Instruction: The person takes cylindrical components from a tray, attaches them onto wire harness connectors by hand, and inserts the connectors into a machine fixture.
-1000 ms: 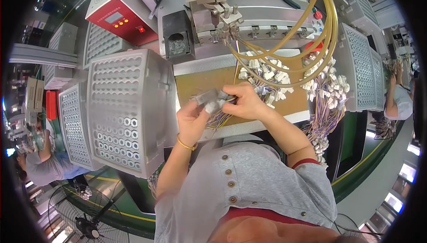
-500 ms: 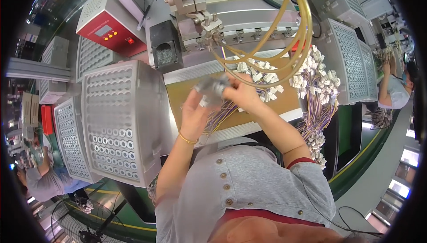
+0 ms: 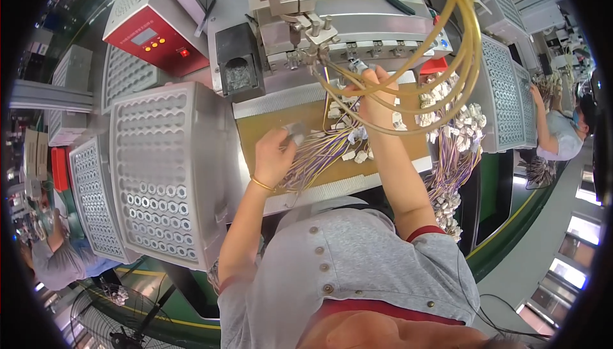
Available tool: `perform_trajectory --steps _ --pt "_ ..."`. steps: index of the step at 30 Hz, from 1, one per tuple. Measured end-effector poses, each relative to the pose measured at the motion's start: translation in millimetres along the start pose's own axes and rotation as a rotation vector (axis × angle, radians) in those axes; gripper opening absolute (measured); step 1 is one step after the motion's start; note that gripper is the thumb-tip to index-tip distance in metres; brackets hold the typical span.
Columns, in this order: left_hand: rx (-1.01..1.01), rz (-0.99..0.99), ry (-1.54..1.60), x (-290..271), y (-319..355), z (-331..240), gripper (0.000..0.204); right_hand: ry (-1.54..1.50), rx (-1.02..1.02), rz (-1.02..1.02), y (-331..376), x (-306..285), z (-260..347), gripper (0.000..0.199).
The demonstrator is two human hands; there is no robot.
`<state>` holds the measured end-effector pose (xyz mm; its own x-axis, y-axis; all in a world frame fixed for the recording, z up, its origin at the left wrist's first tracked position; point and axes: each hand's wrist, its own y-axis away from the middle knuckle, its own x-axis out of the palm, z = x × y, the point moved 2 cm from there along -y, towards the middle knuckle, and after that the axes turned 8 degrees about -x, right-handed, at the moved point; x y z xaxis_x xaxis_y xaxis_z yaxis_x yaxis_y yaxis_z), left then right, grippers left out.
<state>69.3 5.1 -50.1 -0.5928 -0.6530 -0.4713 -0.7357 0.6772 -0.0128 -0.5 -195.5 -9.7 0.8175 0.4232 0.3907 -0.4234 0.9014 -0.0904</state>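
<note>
A red control box (image 3: 156, 36) stands at the surface's far left corner. Its face carries a small grey rectangular screen (image 3: 143, 35), with orange buttons and a red light beside it. No packages or signs show.

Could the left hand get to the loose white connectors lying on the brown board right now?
Probably yes. The left hand rests on the brown board, holding a wire bundle, and the white connectors lie just to its right with nothing between. It would likely need to free its fingers first.
</note>
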Motion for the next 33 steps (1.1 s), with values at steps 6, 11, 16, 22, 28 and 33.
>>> perform_trajectory --steps 6,11,16,22,28,33 --pt "0.279 0.031 -0.188 13.2 1.3 -16.1 0.007 -0.112 0.117 -0.024 -8.0 21.2 -1.7 0.016" --pt "0.324 -0.03 -0.267 6.9 3.8 -29.7 0.007 -0.051 0.067 -0.117 -15.5 3.6 -21.2 0.017" --pt "0.443 -0.071 -0.51 6.2 5.1 -47.1 0.007 0.057 0.148 -0.137 -2.0 18.2 1.8 0.013" --pt "0.435 -0.062 -0.23 3.7 1.4 -48.6 0.006 0.317 0.136 -0.138 9.2 20.7 18.8 0.007" --pt "0.347 -0.021 -0.426 -3.3 -7.3 -51.7 0.006 0.342 0.131 -0.09 14.6 5.1 10.3 0.003" --pt "0.348 -0.033 -0.48 -27.1 -9.6 -66.6 0.006 0.145 0.159 -0.129 0.9 9.8 4.1 0.002"
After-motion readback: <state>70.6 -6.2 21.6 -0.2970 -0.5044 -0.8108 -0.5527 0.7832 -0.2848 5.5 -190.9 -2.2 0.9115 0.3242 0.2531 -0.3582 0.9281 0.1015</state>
